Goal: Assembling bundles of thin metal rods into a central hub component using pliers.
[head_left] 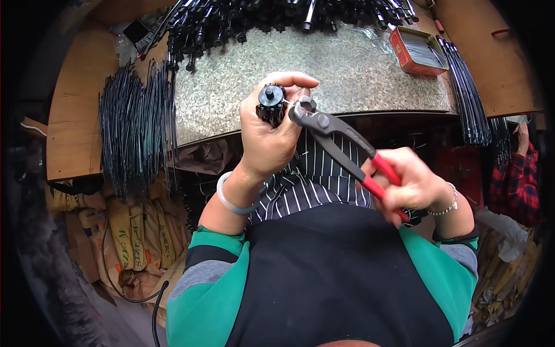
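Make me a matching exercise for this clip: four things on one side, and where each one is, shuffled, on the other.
Things
1. Pincers
2. Red tin
3. Bangle
4. Black part

Places
A. Around the left wrist
B. Held in the left hand
C. On the table, toward its right end
D. Gripped by the handles in the right hand

Pairs: 1-D, 2-C, 3-A, 4-B

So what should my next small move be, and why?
Perhaps check the bite before squeezing: your right hand grips the red-handled pincers, their head beside the black part in your left hand, but whether they've caught anything is unclear.
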{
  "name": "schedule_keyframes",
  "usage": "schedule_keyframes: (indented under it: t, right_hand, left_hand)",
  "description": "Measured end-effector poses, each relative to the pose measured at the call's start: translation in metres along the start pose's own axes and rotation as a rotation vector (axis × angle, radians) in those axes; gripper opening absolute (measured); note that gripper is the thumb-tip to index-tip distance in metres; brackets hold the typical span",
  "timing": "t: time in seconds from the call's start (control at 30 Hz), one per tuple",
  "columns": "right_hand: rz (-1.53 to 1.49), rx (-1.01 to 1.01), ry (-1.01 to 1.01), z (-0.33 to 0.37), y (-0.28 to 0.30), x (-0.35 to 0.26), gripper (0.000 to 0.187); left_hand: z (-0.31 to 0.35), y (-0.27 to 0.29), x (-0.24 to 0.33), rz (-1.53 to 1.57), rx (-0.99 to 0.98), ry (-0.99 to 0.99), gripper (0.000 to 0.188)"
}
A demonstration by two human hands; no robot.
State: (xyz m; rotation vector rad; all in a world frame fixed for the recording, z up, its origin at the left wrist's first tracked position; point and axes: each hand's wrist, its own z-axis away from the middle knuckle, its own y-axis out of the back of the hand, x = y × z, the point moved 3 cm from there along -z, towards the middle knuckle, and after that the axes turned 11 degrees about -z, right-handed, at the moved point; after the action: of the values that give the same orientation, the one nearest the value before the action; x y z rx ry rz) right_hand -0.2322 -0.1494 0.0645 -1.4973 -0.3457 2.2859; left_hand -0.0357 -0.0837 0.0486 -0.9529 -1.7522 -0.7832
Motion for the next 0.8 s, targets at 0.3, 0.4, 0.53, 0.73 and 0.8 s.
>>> schedule_keyframes:
  t: [0.3, 0.4, 0.53, 0.73, 0.8]
  right_hand:
    - [0.686, 0.317, 0.244, -0.003, 0.005, -0.013, 0.048]
    - [0.068, -0.083, -0.225, -0.009, -0.009, -0.006, 0.048]
    - [0.842, 0.342, 0.538, -0.009, -0.003, -0.005, 0.074]
    - [0.991, 0.285, 0.571, -0.012, 0.004, -0.007, 0.059]
    - [0.963, 0.301, 0.487, -0.012, 0.006, -0.010, 0.057]
  left_hand:
    - [0.002, 0.001, 0.000, 0.108, -0.034, -0.027, 0.012]
    - [0.001, -0.001, -0.004, 0.015, -0.047, -0.031, 0.025]
    - [0.002, 0.000, -0.005, 0.116, -0.042, -0.016, 0.025]
    - [0.004, -0.001, -0.008, 0.041, 0.034, 0.096, 0.013]
    - [0.005, -0.002, -0.009, 0.030, 0.044, 0.117, 0.011]
